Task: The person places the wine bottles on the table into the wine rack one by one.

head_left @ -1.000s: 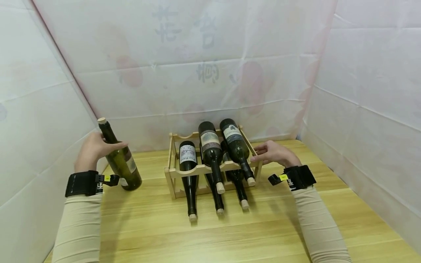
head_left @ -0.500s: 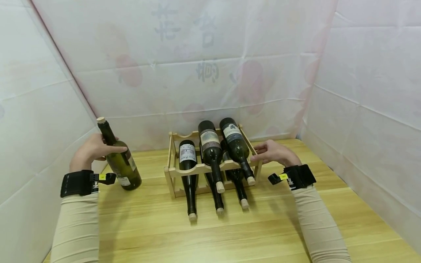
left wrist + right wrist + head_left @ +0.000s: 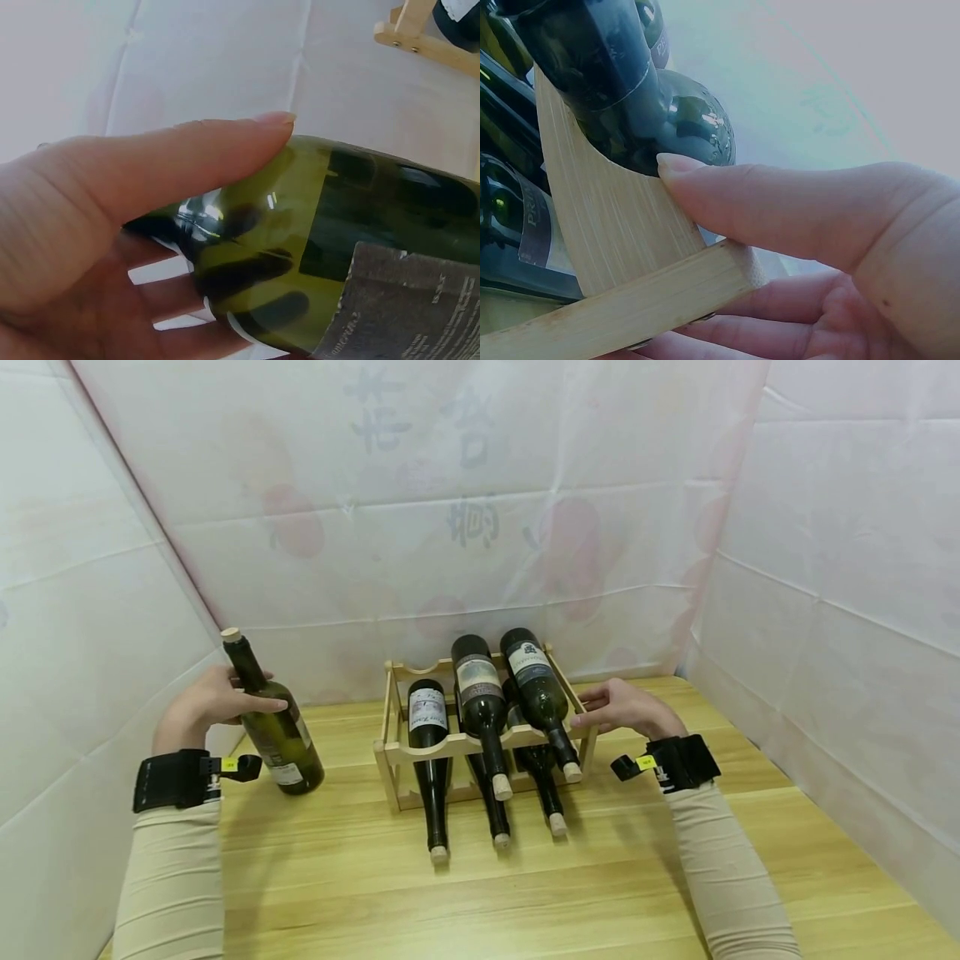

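My left hand (image 3: 208, 703) grips a corked green wine bottle (image 3: 279, 735) round its shoulder at the left of the table. The bottle's base appears to be on the table, but contact is hard to judge. In the left wrist view, the thumb lies along the glass above a dark label (image 3: 409, 304), with the fingers curled behind. My right hand (image 3: 628, 708) holds the right end of a wooden wine rack (image 3: 453, 748). Its thumb presses the front rail (image 3: 622, 217) close to a bottle neck (image 3: 592, 60), and the fingers curl beneath the end piece.
Two bottles lie on the rack's upper tier, including a middle one (image 3: 480, 683) and a right one (image 3: 536, 681). Lower bottles, such as the left one (image 3: 429, 735), point their corks forward over the wooden table (image 3: 570, 902). White sheets (image 3: 465, 568) enclose the back and sides.
My left hand has shifted slightly left and turned the bottle about its length, so its large label has rotated away and a small white label shows more. The right hand and rack stay put.
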{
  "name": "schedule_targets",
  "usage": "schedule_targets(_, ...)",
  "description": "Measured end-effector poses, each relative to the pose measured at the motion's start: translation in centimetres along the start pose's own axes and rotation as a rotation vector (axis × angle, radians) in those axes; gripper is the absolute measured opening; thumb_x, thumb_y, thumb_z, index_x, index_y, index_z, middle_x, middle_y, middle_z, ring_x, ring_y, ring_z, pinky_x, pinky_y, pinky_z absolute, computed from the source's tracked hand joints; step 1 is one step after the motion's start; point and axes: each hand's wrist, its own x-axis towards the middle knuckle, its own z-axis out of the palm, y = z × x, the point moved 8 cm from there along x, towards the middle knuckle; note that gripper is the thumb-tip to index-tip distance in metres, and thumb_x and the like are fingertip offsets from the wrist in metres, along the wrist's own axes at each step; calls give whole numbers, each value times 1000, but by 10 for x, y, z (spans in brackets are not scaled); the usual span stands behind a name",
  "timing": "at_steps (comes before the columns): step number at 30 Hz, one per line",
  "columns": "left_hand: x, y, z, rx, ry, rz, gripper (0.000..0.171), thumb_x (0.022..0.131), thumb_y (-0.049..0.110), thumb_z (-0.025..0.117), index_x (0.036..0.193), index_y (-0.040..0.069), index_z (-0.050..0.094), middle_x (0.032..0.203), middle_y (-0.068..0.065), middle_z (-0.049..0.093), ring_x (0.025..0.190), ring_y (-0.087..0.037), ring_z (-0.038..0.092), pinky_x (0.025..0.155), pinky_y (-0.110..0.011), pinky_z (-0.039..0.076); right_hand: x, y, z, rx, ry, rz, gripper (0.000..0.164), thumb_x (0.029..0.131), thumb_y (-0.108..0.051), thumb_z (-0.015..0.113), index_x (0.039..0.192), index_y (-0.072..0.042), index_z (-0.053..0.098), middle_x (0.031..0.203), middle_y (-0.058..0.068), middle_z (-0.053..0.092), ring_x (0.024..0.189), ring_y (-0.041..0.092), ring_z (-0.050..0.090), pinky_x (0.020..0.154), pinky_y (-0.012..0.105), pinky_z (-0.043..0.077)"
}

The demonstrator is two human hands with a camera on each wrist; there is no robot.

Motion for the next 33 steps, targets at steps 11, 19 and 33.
schedule_targets(11,1,2,5,18,19,-82,96,76,59,70,142,-4,39,133,-38,37,112,-50,48,71,-44,55,3,2,0,12,-10,2,65,86,-19,71,137,10,43,124,25,58,97,26,65,84,45,52)
schedule_targets(19,2,2,5,29,50,-82,88,75,60,70,124,-10,46,121,-35,51,101,-45,58,67,-43,56,2,1,0,15,-10,2,67,85,-22,72,137,10,43,126,26,57,97,26,65,83,43,53)
schedule_targets(33,-5,14,3,66,193,-77,85,70,59,75,112,-9,45,105,-30,58,79,-35,64,55,-39,55,3,3,-2,-4,0,5,71,84,-25,74,138,10,43,127,27,55,99,27,64,83,43,53)
